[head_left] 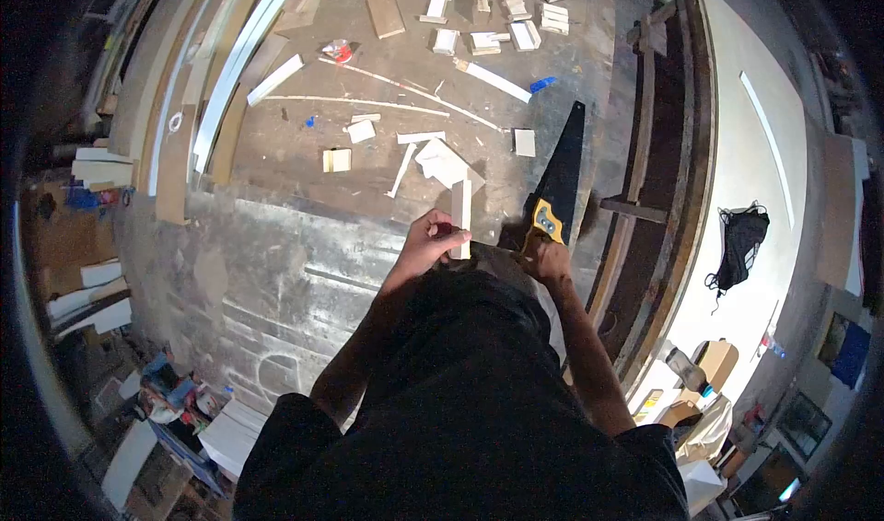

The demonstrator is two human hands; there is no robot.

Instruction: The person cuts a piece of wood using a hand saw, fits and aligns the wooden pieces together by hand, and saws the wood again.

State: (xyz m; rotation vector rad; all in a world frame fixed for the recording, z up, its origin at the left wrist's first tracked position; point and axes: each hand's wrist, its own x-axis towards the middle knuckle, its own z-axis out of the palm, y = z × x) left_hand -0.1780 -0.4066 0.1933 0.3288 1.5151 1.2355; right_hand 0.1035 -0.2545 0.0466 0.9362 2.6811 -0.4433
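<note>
My left hand [433, 243] is closed on a short pale wood strip [462, 210], held upright between thumb and fingers in front of my body. On the right, my right hand [550, 261] is closed at the lower end of a hand saw's yellow and black handle [547, 215]. The saw's dark blade [564, 148] points away from me, its tip at the far end. Just beyond the strip lie flat white wood pieces [440, 160] and a thin white strip [401, 171]. A small white block [524, 142] lies left of the blade.
Several small wooden box-like pieces [525, 35] lie at the back. Long boards [244, 61] line the left. A red tape roll [341, 52] and a blue object [543, 85] are on the floor. To the right stands a white-topped table [750, 162] bearing a black drawstring bag [741, 245].
</note>
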